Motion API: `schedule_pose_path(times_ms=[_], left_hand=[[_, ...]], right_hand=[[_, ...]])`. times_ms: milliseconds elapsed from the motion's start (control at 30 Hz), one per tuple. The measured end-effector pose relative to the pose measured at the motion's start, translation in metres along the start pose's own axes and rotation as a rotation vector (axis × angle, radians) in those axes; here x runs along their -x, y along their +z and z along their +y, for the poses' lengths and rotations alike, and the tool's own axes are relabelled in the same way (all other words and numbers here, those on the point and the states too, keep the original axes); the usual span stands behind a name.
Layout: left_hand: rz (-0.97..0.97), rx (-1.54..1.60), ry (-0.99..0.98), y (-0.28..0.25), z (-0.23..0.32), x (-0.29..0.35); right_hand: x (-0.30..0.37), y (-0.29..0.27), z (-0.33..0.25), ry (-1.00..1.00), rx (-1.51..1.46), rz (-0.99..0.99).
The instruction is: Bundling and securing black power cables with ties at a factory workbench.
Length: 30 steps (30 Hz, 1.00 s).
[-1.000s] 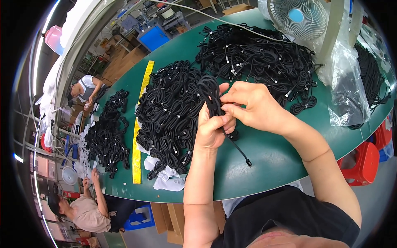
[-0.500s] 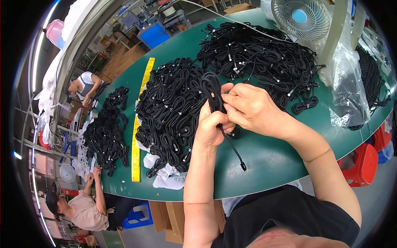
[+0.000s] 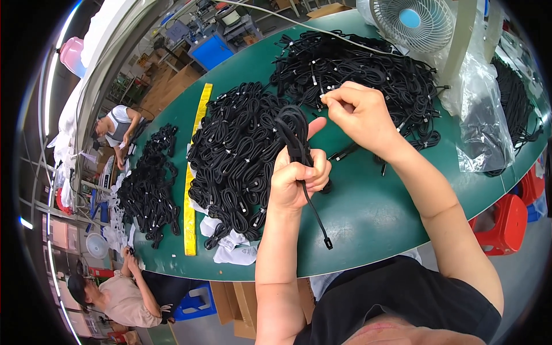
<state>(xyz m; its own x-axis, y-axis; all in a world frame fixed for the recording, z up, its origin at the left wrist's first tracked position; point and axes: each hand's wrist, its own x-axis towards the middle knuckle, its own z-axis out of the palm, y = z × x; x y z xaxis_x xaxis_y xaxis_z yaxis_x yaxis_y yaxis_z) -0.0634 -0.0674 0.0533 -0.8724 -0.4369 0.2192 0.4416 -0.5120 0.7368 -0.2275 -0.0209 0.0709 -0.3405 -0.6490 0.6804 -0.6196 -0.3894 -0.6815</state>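
My left hand (image 3: 300, 177) is closed around a coiled black cable (image 3: 292, 129), held above the table. Its loops stand up over my fingers, and a dark strap or band wraps the coil's middle. One loose end with a small connector (image 3: 328, 242) hangs below my hand. My left thumb or a finger sticks out to the upper right. My right hand (image 3: 362, 118) is away from the coil, at the near edge of the far pile of black cables (image 3: 356, 75). Its thumb and forefinger are pinched together beside a pale connector; what lies between them is too small to make out.
Bundled cables (image 3: 236, 149) heap left of my left hand, beside a yellow strip (image 3: 198, 167) on the green table (image 3: 368, 230). Beyond it lies another cable pile (image 3: 146, 190). A fan (image 3: 409, 18) and clear plastic bag (image 3: 486, 138) stand right. Two people work at left.
My right hand has left the coil and moved up and right to the far pile's edge. The left hand keeps its hold; the hanging cable end has swung lower and left.
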Motion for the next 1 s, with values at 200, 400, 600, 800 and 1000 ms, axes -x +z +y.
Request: schedule_pose_path(times_ms=[200, 400, 600, 800, 1000], left_hand=[[0.185, -0.019, -0.031, -0.002, -0.003, -0.001], [0.217, -0.061, -0.014, -0.001, -0.007, -0.002], [0.070, -0.011, -0.152, -0.002, -0.003, 0.001], [-0.163, 0.141, -0.412, 0.009, -0.015, -0.001], [-0.151, 0.165, -0.309, 0.020, -0.029, 0.002]], right_hand=[[0.011, -0.010, -0.020, -0.181, 0.007, -0.356], [0.017, -0.002, -0.022, -0.279, 0.103, -0.242], [0.010, -0.006, -0.014, -0.198, 0.191, -0.318], [-0.004, -0.006, 0.025, 0.004, -0.499, -0.715], [-0.002, 0.004, 0.006, 0.022, -0.554, -0.671]])
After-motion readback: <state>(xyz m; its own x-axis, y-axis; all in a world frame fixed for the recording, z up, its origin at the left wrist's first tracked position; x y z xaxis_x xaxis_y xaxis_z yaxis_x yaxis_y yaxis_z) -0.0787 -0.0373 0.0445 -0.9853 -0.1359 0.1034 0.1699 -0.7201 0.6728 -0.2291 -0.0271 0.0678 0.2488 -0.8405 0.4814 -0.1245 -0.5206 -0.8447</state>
